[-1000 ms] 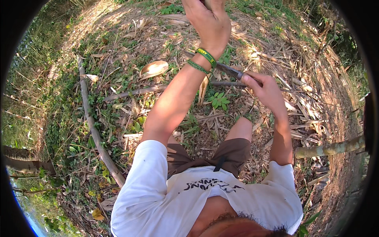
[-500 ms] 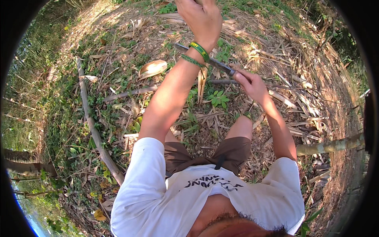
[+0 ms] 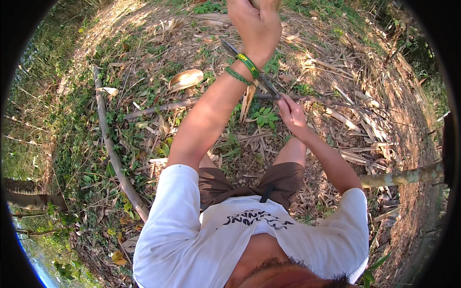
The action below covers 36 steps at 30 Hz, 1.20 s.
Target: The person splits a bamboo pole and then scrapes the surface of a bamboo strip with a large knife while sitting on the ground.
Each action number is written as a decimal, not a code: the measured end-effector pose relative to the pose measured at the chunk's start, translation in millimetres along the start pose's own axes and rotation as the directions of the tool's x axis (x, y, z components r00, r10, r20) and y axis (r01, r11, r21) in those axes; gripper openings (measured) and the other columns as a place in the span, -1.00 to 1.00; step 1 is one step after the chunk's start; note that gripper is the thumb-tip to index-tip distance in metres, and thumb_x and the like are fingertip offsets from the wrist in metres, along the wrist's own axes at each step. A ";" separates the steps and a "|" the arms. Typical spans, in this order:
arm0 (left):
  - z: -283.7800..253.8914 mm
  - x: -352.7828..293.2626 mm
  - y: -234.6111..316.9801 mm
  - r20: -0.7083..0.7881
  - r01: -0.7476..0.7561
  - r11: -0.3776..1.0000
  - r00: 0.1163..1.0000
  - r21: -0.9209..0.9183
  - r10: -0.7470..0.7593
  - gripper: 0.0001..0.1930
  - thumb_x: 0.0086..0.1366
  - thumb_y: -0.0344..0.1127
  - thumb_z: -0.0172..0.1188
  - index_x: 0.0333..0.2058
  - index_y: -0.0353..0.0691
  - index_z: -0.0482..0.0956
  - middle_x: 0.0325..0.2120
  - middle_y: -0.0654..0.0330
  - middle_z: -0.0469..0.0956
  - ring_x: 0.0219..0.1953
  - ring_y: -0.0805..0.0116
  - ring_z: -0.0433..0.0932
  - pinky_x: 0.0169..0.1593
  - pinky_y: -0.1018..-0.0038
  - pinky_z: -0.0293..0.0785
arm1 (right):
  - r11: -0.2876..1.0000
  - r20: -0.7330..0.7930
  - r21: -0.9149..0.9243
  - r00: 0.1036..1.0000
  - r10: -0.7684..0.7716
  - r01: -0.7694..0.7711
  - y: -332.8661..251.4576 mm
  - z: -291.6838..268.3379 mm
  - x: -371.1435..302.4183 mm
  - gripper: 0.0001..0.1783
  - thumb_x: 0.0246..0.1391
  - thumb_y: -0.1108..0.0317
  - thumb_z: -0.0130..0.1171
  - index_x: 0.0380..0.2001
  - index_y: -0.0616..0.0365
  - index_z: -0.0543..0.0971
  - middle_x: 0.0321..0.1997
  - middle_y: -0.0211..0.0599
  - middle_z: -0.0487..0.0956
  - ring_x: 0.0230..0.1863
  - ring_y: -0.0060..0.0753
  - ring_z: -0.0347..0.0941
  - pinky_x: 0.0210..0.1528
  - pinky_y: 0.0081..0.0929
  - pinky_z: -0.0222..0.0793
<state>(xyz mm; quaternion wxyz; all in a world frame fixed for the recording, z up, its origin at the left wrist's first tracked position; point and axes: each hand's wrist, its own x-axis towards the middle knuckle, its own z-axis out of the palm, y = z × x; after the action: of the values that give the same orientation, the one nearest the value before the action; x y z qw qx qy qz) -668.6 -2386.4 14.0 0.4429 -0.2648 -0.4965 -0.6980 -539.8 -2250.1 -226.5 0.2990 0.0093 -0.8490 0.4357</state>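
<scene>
At the top edge of the view, my left hand (image 3: 257, 24) is raised and closed round a pale stalk (image 3: 255, 4), mostly cut off by the frame. My right hand (image 3: 291, 113), lower and to the right, grips the handle of a long knife (image 3: 269, 87). Its dark blade slants up to the left and passes beneath my left wrist, the tip showing on the far side. A split, pale woody piece (image 3: 247, 102) points down below the blade; whether it joins the held stalk is hidden by my arm.
Dry leaves, husks and strips litter the ground. A long branch (image 3: 109, 139) lies at left, a thinner stick (image 3: 163, 109) crosses ahead, and a curled dry husk (image 3: 186, 79) lies nearby. A thick pole (image 3: 403, 176) extends at right. A small green plant (image 3: 265, 117) grows ahead of my legs.
My left hand has shifted to the right and slightly down. My right hand has moved a little left and nearer to me, and the knife now slants more steeply.
</scene>
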 end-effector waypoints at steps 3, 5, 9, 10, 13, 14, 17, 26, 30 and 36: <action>-9.9 3.3 -6.8 0.031 -0.011 1.000 0.999 0.000 0.011 -0.67 0.47 -0.16 0.11 -0.38 -0.29 0.37 -0.55 0.21 0.34 -0.49 0.40 0.29 -0.41 0.36 0.26 | 0.978 0.196 -0.042 0.958 0.209 -0.204 -26.6 -8.8 20.6 -0.57 0.33 0.03 0.09 -0.11 0.23 0.60 -0.65 -0.30 0.38 -0.59 -0.36 0.29 -0.48 -0.39 0.19; -11.8 12.1 -12.4 0.023 0.007 1.000 1.000 -0.029 -0.007 -0.68 0.47 -0.17 0.10 -0.38 -0.29 0.36 -0.55 0.22 0.35 -0.49 0.40 0.29 -0.40 0.37 0.28 | 0.947 0.332 -0.294 0.915 0.229 -0.130 -71.0 -44.0 46.2 -0.40 0.31 -0.18 0.03 -0.31 0.24 0.61 -0.69 -0.32 0.30 -0.60 -0.34 0.27 -0.48 -0.33 0.18; -26.3 24.1 -16.7 0.067 0.039 0.998 0.997 -0.045 -0.036 -0.69 0.50 -0.14 0.03 -0.27 -0.32 0.41 -0.44 0.15 0.40 -0.38 0.37 0.34 -0.26 0.36 0.34 | 0.888 0.389 -0.412 0.842 0.373 -0.204 -86.5 -62.1 74.1 -0.28 0.30 -0.29 -0.04 -0.45 0.25 0.57 -0.69 -0.31 0.28 -0.59 -0.34 0.26 -0.46 -0.29 0.17; -30.7 27.6 -21.3 0.044 -0.011 0.998 0.999 -0.060 0.014 -0.67 0.51 -0.11 0.01 -0.24 -0.33 0.41 -0.42 0.13 0.40 -0.36 0.35 0.34 -0.23 0.35 0.34 | 0.896 0.386 -0.408 0.855 0.345 -0.177 -85.0 -61.6 74.2 -0.28 0.30 -0.29 -0.04 -0.44 0.26 0.58 -0.69 -0.30 0.28 -0.59 -0.33 0.26 -0.46 -0.29 0.18; -56.0 49.5 -52.8 0.049 0.068 0.981 0.996 0.181 -0.078 -0.55 0.52 -0.04 -0.08 0.02 -0.38 0.44 -0.23 -0.05 0.50 -0.18 0.11 0.46 -0.02 0.23 0.36 | 0.906 0.377 -0.402 0.878 0.295 -0.132 -86.7 -63.0 69.8 -0.28 0.30 -0.27 -0.03 -0.39 0.29 0.60 -0.70 -0.29 0.29 -0.60 -0.32 0.27 -0.46 -0.28 0.18; -65.0 60.5 -68.6 0.083 0.016 0.961 0.996 0.276 -0.040 -0.53 0.51 -0.03 -0.09 0.07 -0.39 0.43 -0.18 -0.11 0.52 -0.13 0.02 0.48 0.04 0.19 0.36 | 0.912 0.398 -0.390 0.869 0.293 -0.129 -87.2 -58.5 70.2 -0.29 0.30 -0.27 -0.03 -0.36 0.29 0.62 -0.70 -0.28 0.29 -0.60 -0.31 0.27 -0.46 -0.28 0.19; -53.1 67.6 -89.1 0.231 -0.247 0.832 0.962 0.497 0.147 -0.48 0.47 -0.05 -0.06 0.18 -0.36 0.39 0.02 -0.22 0.49 0.09 -0.14 0.45 0.22 0.12 0.30 | 0.907 0.405 -0.393 0.858 0.316 -0.149 -89.2 -62.2 64.2 -0.31 0.29 -0.24 0.00 -0.30 0.29 0.65 -0.70 -0.28 0.30 -0.61 -0.30 0.27 -0.47 -0.27 0.19; -69.5 -21.9 -172.5 0.791 -0.658 0.624 0.604 0.421 0.102 -0.41 0.40 -0.02 -0.02 0.32 -0.14 0.29 0.28 -0.08 0.34 0.38 -0.03 0.22 0.43 0.01 0.07 | 0.876 0.399 -0.460 0.847 0.351 -0.146 -85.2 -64.1 58.2 -0.33 0.27 -0.24 0.04 -0.34 0.28 0.64 -0.71 -0.27 0.32 -0.62 -0.31 0.31 -0.48 -0.27 0.20; -56.6 21.9 -137.4 0.794 -0.558 0.651 0.596 0.514 -0.116 -0.40 0.43 0.01 -0.08 0.35 -0.11 0.24 0.31 -0.04 0.31 0.41 0.00 0.17 0.44 0.03 0.06 | 0.883 0.378 -0.428 0.848 0.370 -0.194 -84.6 -65.7 56.1 -0.30 0.27 -0.25 0.04 -0.47 0.30 0.58 -0.72 -0.24 0.32 -0.62 -0.27 0.32 -0.48 -0.26 0.20; -58.4 -28.2 -185.4 0.780 -0.642 0.604 0.624 0.473 0.052 -0.39 0.47 0.07 -0.17 0.39 -0.07 0.19 0.32 0.01 0.32 0.41 0.07 0.20 0.45 0.02 0.06 | 0.854 0.413 -0.498 0.826 0.384 -0.148 -89.9 -75.3 66.2 -0.34 0.28 -0.19 0.06 -0.50 0.29 0.53 -0.68 -0.34 0.27 -0.59 -0.39 0.19 -0.48 -0.30 0.14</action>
<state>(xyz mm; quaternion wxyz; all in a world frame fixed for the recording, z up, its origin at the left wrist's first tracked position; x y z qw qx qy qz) -814.7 -2409.3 -115.2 0.4246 -0.4118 -0.7863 -0.1783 -531.7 -2233.5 -93.2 -0.0015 -0.0691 -0.9656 0.2506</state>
